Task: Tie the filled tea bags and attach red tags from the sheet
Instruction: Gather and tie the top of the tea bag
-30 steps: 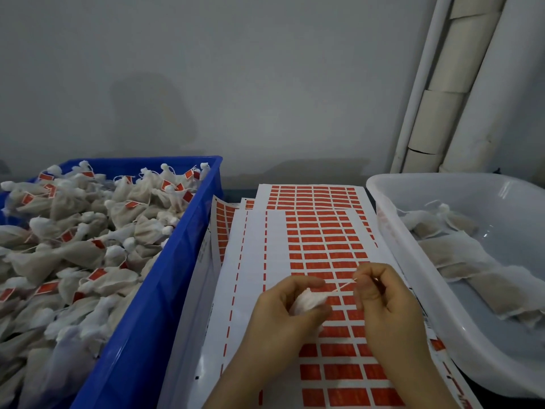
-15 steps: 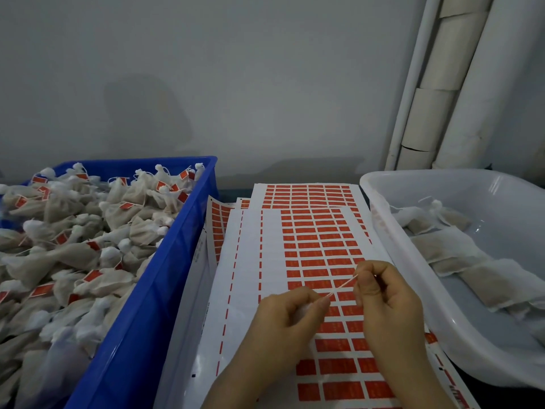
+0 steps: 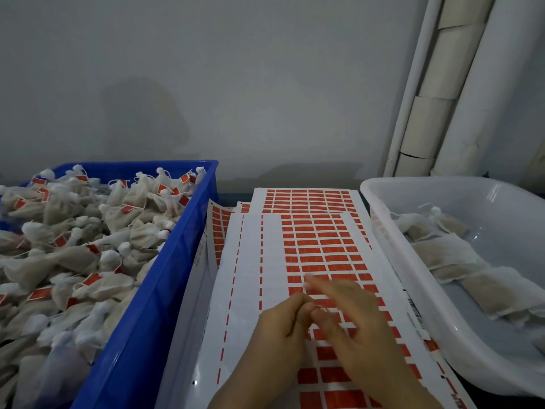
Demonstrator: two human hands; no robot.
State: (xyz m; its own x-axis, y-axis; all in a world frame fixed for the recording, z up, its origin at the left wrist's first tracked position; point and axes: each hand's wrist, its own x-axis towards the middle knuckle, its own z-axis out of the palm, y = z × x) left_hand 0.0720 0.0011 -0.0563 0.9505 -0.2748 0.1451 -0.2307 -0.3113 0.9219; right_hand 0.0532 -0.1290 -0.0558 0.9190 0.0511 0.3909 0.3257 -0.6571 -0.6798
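Hands first, nearest to me: my left hand [image 3: 280,326] is curled over the sheet of red tags [image 3: 321,255], fingers bent inward, and whatever it grips is hidden inside the fist, so I cannot tell what it holds. My right hand [image 3: 351,320] is blurred just beside it, fingers stretched forward and loose above the tag rows, its thumb touching the left hand's fingertips. The tea bag I am working on does not show. Under both hands the sheet lies on the counter, its left columns stripped bare, with more sheets tucked beneath and beyond it. To my left stands a blue crate [image 3: 165,290] heaped with tied tea bags [image 3: 88,246], many carrying red tags. To my right a white tub [image 3: 413,290] holds a few flat, untied filled bags [image 3: 460,267]. Farther back, white pipes [image 3: 436,93] run up the grey wall.
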